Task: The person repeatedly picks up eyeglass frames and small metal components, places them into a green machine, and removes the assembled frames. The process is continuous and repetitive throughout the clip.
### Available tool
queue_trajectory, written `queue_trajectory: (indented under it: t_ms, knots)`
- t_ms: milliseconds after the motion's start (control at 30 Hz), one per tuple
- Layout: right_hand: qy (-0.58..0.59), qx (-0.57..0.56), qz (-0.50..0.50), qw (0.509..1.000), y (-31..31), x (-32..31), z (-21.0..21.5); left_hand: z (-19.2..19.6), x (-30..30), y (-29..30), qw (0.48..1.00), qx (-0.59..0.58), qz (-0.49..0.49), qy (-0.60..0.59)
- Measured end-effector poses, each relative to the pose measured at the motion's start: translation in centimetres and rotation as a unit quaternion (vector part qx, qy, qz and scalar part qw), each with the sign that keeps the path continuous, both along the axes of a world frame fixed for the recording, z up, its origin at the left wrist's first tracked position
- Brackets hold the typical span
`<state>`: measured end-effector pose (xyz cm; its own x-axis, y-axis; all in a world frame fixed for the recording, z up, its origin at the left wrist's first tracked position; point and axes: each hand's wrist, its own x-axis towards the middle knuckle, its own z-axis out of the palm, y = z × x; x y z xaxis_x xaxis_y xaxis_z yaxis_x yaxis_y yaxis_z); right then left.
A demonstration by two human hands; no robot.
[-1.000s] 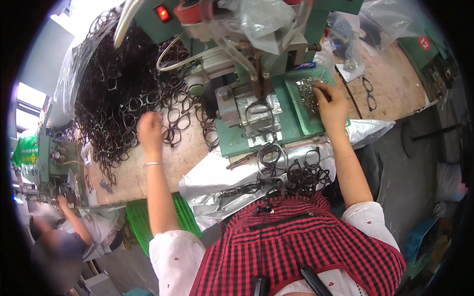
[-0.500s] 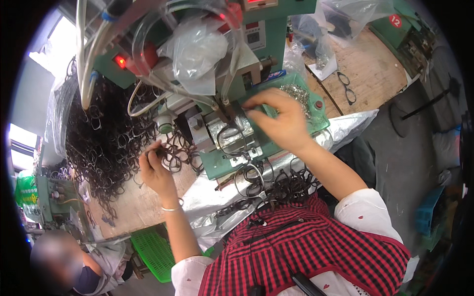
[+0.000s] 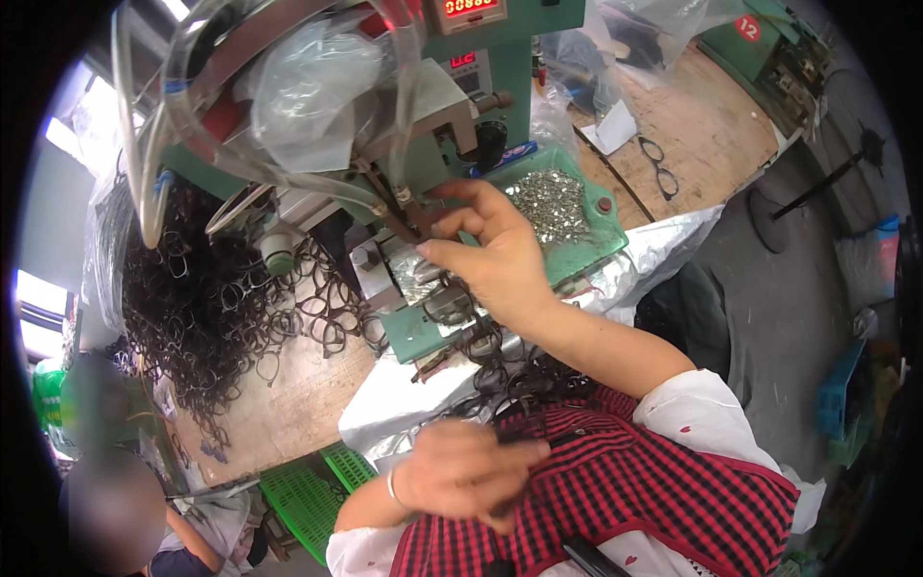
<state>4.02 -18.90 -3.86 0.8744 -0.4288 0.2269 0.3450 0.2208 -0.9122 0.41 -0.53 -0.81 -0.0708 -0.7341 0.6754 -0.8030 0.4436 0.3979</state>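
Right hand [image 3: 495, 255] at green machine [image 3: 423, 327], beside tray [image 3: 615, 252] of metal bits; left hand [image 3: 461, 471] near lap, holding dark frame [image 3: 524, 433].

Red digit display [image 3: 458, 8] tops the green machine [image 3: 524, 58] (smaller display [image 3: 463, 61] below); red round sign [image 3: 748, 27] far right.

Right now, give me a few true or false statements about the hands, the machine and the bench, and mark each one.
1. The right hand reaches to the green machine. True.
2. The left hand rests on the pile of frames. False: it is low, near the checked apron, apart from the pile.
3. The green tray holds small silvery parts. True.
4. One pair of glasses lies on the wooden bench, beyond the tray. True.
5. The left wrist is bare. False: it wears a thin bangle.
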Motion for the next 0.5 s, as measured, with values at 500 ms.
queue_trajectory:
  t_ms: [500]
  knots:
    - [0.174,-0.389,-0.25,0.869,-12.8,-6.0,-7.3,-1.3,5.7,-4.0,0.926,-0.059,0.217,-0.303]
